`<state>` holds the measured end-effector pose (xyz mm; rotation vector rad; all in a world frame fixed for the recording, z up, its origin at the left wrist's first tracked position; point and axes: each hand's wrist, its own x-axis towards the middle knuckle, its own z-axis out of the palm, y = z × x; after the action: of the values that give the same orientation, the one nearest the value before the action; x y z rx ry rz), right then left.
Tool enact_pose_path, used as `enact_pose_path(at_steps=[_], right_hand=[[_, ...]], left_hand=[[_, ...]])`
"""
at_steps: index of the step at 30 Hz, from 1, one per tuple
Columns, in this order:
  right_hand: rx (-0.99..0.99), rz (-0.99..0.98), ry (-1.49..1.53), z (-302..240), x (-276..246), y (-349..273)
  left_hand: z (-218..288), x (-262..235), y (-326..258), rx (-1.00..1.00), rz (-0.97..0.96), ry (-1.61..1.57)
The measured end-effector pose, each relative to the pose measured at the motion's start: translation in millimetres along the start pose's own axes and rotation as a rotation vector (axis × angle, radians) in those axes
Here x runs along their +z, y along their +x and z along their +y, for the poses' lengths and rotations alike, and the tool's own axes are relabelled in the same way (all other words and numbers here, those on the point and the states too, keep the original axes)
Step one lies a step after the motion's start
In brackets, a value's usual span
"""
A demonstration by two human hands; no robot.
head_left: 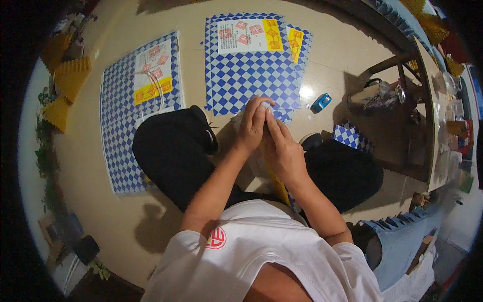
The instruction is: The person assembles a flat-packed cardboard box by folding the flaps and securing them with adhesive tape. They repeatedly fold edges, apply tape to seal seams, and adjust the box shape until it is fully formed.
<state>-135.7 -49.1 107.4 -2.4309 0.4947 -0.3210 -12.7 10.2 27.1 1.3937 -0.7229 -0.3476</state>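
In front of my body, my left hand (pixel 251 123) and my right hand (pixel 286 148) meet at the fingertips, both closed. Something small and whitish (pixel 266 104) shows between the fingers, mostly hidden, and I cannot make out its kind. Just beyond the fingertips lie blue-and-white checked sheets (pixel 246 80) with a white and yellow printed panel, overlapping on the floor. Between my forearms, a long yellow-edged piece (pixel 275 181) slants toward my lap, partly covered by my right arm.
A bundle of similar checked sheets (pixel 118 116) with a pale strap lies left of my knee. A small blue object (pixel 321 102) rests on the tiled floor (pixel 329 75) at right. Further right are a metal kettle (pixel 365 95), a checked piece (pixel 349 136) and a wooden table (pixel 427 110).
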Motion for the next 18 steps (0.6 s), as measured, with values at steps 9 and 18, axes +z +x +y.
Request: enact_pose_path(at_steps=[9,18], right_hand=[[-0.480,0.460,0.382,38.0,3.8,29.8],[-0.532,0.624,0.367,46.8,28.0,53.6]], left_hand=[[88.3,7.0,12.0,0.568,0.132,0.805],[52.0,9.4,15.4,0.470,0.148,0.819]])
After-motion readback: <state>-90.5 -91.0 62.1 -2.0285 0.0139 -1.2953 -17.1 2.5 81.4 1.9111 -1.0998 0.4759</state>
